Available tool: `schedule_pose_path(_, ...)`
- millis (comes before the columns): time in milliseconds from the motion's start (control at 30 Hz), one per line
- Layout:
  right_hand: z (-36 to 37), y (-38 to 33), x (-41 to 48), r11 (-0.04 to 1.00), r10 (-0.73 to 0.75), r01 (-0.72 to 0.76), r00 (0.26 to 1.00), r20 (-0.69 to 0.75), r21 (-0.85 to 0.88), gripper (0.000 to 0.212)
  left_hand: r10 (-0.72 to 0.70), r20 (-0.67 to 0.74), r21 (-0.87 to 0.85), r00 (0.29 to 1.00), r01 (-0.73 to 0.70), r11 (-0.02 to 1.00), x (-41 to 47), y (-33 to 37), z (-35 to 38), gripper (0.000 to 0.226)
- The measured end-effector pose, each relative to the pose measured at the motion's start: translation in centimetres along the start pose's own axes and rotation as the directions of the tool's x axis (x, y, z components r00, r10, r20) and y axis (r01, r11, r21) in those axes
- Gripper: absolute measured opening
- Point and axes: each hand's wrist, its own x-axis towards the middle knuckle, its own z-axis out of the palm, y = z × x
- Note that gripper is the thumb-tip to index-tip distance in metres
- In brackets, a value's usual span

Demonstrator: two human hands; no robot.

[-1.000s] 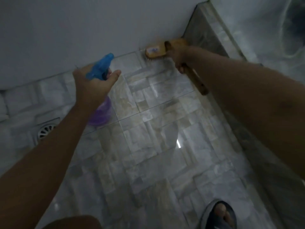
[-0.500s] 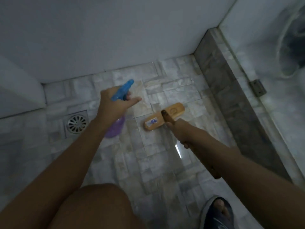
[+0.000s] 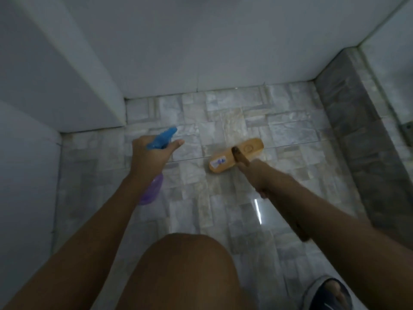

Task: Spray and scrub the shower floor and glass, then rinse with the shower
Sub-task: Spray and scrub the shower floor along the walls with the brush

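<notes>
Wooden brush [image 3: 223,162] in right hand [image 3: 257,175] (outstretched)

Legible text: none.
Brush [image 3: 237,155], wooden head, just beyond the right hand [image 3: 257,176]:
- pale sticker [image 3: 218,162] on the end nearer the left hand [image 3: 150,156], blue marks, too blurred to read;
- round stamp [image 3: 248,148] in the wood at the other end, content illegible.

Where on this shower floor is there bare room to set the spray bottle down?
Bare tiles lie between the brush head and the back wall, and between it and the grey curb. Crowded near the knee and foot.
</notes>
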Motion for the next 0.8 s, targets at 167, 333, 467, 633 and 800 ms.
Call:
schedule_pose_path(167, 3.9, 0.0, -2.0, 0.999, -0.049, 0.051, 0.997, 0.058, -0.018, 0.043, 0.139, -0.116, 0.072, 0.983, -0.131, 0.989, -1.9, -2.1, -2.9, 0.044)
schedule_pose_path(333, 2.4, -12.0, 3.4, 0.942, -0.333, 0.335, 0.941, -0.051, 0.032, 0.015, 0.154, -0.286, 0.113, 0.946, -0.126, 0.986, -1.3, -5.1, -6.0, 0.033)
schedule_pose_path(467, 1.9, -19.0, 6.7, 0.95, -0.309, 0.308, 0.951, -0.026, -0.043, 0.014, 0.221, -0.313, 0.149, 0.924, -0.182, 0.972, -0.6, -6.9, -7.2, 0.032)
schedule_pose_path(633, 4.5, -11.2, 2.1, 0.925, -0.377, 0.375, 0.925, -0.042, -0.06, 0.025, 0.229, -0.354, 0.177, 0.907, -0.175, 0.969, -0.9, -7.4, -7.5, 0.034)
schedule_pose_path(800, 5.9, -5.0, -1.8, 0.994, -0.093, 0.097, 0.993, 0.074, -0.045, 0.037, 0.27, -0.321, 0.205, 0.908, -0.211, 0.956, -1.6, -6.3, -6.8, 0.036)
